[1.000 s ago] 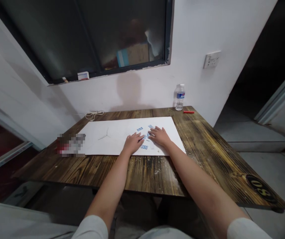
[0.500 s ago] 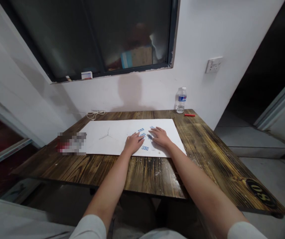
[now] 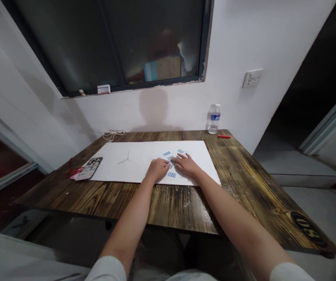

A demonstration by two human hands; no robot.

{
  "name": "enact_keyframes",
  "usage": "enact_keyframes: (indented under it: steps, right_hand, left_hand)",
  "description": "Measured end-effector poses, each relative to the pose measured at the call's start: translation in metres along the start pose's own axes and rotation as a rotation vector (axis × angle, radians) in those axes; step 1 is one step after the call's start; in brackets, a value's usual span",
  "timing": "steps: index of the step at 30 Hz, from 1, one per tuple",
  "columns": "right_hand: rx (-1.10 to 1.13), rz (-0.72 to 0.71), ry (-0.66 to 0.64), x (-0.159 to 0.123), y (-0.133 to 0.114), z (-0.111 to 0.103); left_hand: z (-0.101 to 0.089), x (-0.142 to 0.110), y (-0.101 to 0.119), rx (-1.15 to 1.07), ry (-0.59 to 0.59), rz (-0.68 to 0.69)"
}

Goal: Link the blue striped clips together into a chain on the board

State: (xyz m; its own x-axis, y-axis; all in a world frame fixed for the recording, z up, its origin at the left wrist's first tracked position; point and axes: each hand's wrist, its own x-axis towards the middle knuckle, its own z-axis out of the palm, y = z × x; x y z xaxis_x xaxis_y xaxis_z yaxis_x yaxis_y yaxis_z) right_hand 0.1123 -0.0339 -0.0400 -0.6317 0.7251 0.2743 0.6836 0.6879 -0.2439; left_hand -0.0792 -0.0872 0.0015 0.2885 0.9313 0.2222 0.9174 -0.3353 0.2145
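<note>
Both my hands lie on a large white sheet (image 3: 135, 166) that covers the back of the table. My left hand (image 3: 158, 170) is curled, its fingertips beside a small blue-and-white printed card (image 3: 170, 158). My right hand (image 3: 187, 165) rests with its fingers reaching toward that same card. Other small cards lie close by: one (image 3: 167, 153) and one (image 3: 181, 151) above my hands, one (image 3: 172, 174) between my wrists. Faint pencil lines (image 3: 125, 158) mark the sheet's left part.
A phone (image 3: 89, 168) with a red cord lies at the sheet's left edge on the dark wooden table (image 3: 168, 207). A water bottle (image 3: 214, 119), a red stick (image 3: 224, 136) and a white cable (image 3: 113, 135) sit along the wall.
The view has tipped slightly, shifting the table lower in the frame. My right fingers have slid a little toward me across the sheet, and my left hand has barely moved.
</note>
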Motion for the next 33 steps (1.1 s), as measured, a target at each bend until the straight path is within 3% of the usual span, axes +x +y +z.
enact_keyframes:
  steps: [6, 12, 33]
  right_hand:
    - [0.019, -0.133, -0.032, -0.001, -0.002, -0.002]
    - [-0.037, -0.009, 0.018, -0.001, -0.003, 0.001]
    - [-0.105, -0.038, 0.016, -0.001, 0.001, 0.003]
  left_hand:
    - [-0.002, -0.003, 0.001, -0.007, 0.045, -0.037]
    - [0.000, -0.004, -0.008, 0.052, 0.033, 0.005]
    - [0.001, -0.004, -0.010, 0.110, -0.001, 0.088]
